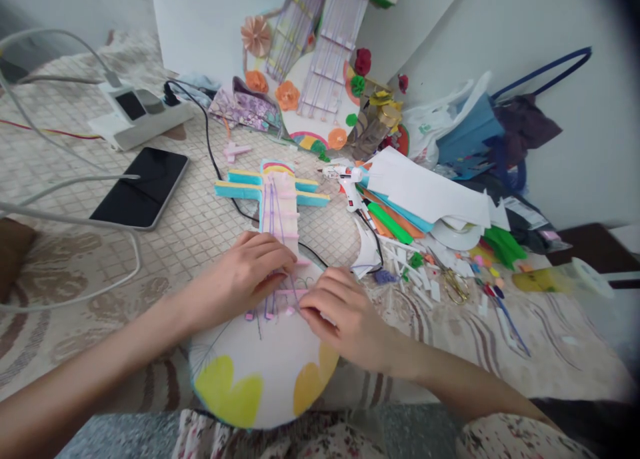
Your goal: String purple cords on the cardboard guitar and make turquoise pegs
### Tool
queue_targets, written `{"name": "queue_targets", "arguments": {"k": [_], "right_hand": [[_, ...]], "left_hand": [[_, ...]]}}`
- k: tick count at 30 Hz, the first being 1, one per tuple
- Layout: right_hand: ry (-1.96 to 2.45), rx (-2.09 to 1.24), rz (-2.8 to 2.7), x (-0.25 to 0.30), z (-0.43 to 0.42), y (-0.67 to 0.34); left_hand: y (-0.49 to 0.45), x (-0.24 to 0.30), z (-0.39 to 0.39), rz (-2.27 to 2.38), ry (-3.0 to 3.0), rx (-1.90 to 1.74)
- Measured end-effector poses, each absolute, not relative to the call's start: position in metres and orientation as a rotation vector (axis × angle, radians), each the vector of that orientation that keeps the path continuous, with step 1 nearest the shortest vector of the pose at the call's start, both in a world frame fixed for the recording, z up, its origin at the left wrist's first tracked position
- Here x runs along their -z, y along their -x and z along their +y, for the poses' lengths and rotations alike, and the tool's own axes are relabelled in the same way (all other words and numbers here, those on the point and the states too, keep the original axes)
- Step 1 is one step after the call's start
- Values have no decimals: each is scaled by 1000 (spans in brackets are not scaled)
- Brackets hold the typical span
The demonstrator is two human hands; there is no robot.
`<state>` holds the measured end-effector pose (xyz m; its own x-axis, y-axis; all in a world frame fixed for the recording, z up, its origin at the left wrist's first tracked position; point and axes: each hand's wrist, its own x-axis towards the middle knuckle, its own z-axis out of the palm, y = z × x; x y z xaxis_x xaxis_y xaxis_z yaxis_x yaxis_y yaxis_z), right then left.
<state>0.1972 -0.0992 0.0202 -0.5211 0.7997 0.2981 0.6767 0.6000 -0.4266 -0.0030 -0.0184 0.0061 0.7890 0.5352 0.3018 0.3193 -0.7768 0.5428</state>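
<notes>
A toy guitar made of card [280,362] lies on the table's near edge, its round white body painted with yellow and orange patches. Its pink-striped neck [280,212] points away from me, with blue-and-yellow pegs at the far end. Purple strings [273,199] run down the neck towards small pink pieces [269,315] on the body. My left hand [253,272] rests across the neck's base, fingers curled together; what they hold is hidden. Just right of it, my right hand [345,312] pinches the end of a purple string over the body.
A glue gun [347,179] lies beyond, its black cord looping across the table. Paper sheets [425,189], scraps and scissors [454,287] cover the right side. A phone [143,189] and power strip [145,125] are left. Larger decorated guitars [325,79] stand behind.
</notes>
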Motion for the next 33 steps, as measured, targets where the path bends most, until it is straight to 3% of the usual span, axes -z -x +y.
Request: {"name": "queue_targets", "arguments": {"k": [18,33], "right_hand": [[921,-265,-2623,-4,-122,-202],[849,-279,-2708,-7,-122,-205]], "left_hand": [[17,7,-105,681,-2676,-915],[5,18,-117,872,-2654,-958]]}}
